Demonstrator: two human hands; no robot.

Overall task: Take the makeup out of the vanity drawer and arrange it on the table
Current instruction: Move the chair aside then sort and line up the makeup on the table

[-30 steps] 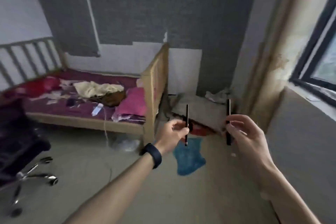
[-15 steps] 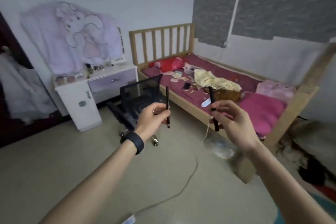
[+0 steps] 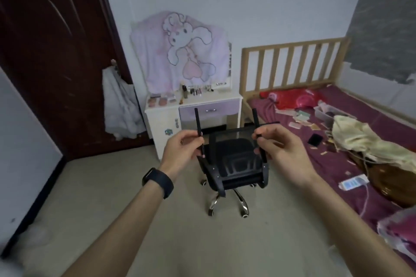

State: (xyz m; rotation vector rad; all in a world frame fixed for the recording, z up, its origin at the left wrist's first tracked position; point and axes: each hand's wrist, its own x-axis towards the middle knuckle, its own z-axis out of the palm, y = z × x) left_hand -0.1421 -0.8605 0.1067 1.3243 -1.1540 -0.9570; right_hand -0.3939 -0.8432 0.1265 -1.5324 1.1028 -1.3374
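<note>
Head camera faces across a bedroom, and at the middle of its view two slim black makeup pencils are raised in mid-air: the left pencil stands almost upright, and the right pencil leans slightly outward at its top. Each is pinched low on its shaft, so most of its length shows above the knuckles. That reads as a carrying or showing hold, not one for drawing with. The left hand, with a dark wristband behind it, has thumb and curled fingers clamped on its pencil, and the right hand grips its own the same way. Taking one thin stick per hand probably stops them sliding against each other. Both pencils are well apart from the white vanity at the far wall, whose purple drawer is closed. Its tabletop already bears flat palettes at the left and a row of small bottles and tubes toward the back, so the arranging looks well along, and these two likely belong there. A black office chair stands between the hands and the vanity, its back to the camera, in the way of a direct approach. A cartoon-printed cloth hangs above the tabletop, a dark door is to the left, and a cluttered wooden bed is to the right.
</note>
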